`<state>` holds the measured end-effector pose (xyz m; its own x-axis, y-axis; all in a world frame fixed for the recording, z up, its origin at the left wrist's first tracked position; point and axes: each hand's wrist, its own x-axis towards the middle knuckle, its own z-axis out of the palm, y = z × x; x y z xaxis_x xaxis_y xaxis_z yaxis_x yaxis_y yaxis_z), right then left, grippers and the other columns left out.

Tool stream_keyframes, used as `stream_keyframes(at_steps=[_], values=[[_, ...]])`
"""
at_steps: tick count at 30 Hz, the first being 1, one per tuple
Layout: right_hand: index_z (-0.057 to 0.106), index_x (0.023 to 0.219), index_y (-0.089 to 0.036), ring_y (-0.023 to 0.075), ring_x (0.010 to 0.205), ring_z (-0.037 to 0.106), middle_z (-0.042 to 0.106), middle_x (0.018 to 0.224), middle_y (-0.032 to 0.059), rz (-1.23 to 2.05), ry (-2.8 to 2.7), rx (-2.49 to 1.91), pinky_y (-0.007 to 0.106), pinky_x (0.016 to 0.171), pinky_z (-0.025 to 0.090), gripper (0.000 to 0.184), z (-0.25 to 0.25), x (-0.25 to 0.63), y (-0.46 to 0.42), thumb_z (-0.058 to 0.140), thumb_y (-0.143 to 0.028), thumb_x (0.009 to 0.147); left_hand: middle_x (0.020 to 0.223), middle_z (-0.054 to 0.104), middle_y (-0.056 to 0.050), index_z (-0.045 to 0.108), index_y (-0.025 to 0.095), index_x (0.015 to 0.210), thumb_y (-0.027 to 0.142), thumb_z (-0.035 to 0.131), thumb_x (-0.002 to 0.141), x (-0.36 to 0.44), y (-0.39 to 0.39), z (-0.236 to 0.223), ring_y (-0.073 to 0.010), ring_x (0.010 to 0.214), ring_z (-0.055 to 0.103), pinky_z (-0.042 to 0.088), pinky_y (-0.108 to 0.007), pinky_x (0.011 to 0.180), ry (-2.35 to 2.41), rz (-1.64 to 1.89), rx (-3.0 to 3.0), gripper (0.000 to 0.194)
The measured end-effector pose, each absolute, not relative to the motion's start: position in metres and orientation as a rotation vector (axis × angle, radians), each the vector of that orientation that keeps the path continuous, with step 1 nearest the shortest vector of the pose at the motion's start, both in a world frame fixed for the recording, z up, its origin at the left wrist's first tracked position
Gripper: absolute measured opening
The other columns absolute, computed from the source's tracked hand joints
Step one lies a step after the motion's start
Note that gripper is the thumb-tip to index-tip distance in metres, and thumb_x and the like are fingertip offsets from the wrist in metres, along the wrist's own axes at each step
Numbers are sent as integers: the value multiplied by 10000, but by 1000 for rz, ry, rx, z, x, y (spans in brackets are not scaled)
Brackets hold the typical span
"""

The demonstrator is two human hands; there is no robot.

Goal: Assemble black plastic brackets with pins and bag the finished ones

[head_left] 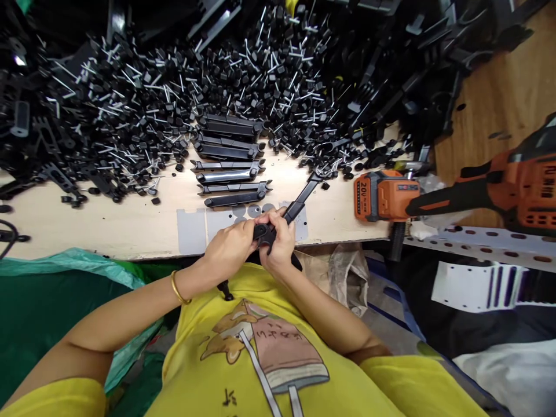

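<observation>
My left hand (230,249), with a gold bangle at its wrist, and my right hand (280,240) are closed together at the table's front edge. Both grip a black jointed plastic arm (299,204), whose long piece slants up to the right out of my right hand. Its forked joint end shows between my fingers; my fingertips hide part of it. Just beyond my hands lies a column of similar folded black arms (232,174), several in all, side by side. Beneath my hands a grey flat template (191,229) with round marks lies on the wooden tabletop (143,226).
A large heap of small black knobs with metal pins (243,75) covers the back of the table. An orange cordless power tool (434,200) lies at the right. A perforated metal strip (473,243) runs below it. Green sheeting (65,313) hangs at the left.
</observation>
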<state>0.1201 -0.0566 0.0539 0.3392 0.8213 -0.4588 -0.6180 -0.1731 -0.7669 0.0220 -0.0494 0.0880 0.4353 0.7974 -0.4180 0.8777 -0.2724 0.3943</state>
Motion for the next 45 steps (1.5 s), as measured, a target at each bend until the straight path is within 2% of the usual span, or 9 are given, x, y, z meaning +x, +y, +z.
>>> stream_keyframes(at_steps=[11,16,19,22,26,28,29,33,45], values=[[412,647,-221,92,558,540,534,570,-67,1239,-135,-1276,258,647,489,204,37,116,-51,567,-346,693,847,664,-106,516,133,975,153,582,840,28,-43,76,-233,745,686,505,-293,647,1417,-292,2163,152],[469,684,-212,99,628,580,592,626,-59,1290,-174,-1275,255,689,498,260,27,130,-59,656,-392,684,895,666,-107,517,114,1042,158,556,863,17,-34,57,-227,779,672,490,-286,636,1205,-252,2252,189],[559,728,-183,130,647,605,636,678,-8,1615,-394,-1386,274,637,504,374,26,167,-70,700,-521,652,942,651,-121,535,117,1039,130,513,874,12,-23,47,-243,916,631,490,-291,674,1123,-217,2447,167],[572,662,-163,152,549,586,621,600,30,1891,-882,-1605,294,541,472,423,37,214,-79,626,-578,722,992,636,-130,523,96,1122,85,452,878,10,-19,46,-251,1000,575,491,-312,748,1090,-187,2638,254],[571,721,-187,192,705,584,626,703,46,1071,-1684,-1746,342,685,463,239,54,241,-74,587,-402,821,1138,601,-160,449,60,1264,56,422,873,4,-29,48,-254,1054,554,486,-352,853,1124,-55,2678,392],[604,879,-184,236,886,578,653,892,87,793,-1999,-1594,380,794,446,168,52,233,-66,611,-341,820,1172,594,-168,458,74,1268,69,433,875,-1,-35,42,-257,1081,554,481,-374,891,1168,46,2637,393],[603,971,-177,255,957,565,650,984,107,736,-2125,-1511,396,832,434,221,47,227,-63,622,-335,818,1160,604,-165,475,88,1258,79,437,879,-4,-37,37,-254,1074,563,482,-380,896,1179,98,2620,381],[548,1157,-138,268,1001,562,643,1089,135,634,-2368,-1352,403,858,400,381,18,205,-54,624,-323,832,1038,662,-131,546,123,1190,94,419,902,-13,-38,17,-220,982,612,508,-355,857,1149,281,2622,317],[572,1162,-153,236,968,556,659,1044,107,594,-2238,-1436,365,846,351,377,-1,198,-66,563,-388,868,1036,672,-144,580,113,1162,57,414,884,-12,-36,10,-223,991,626,524,-382,868,1064,432,2576,329]])
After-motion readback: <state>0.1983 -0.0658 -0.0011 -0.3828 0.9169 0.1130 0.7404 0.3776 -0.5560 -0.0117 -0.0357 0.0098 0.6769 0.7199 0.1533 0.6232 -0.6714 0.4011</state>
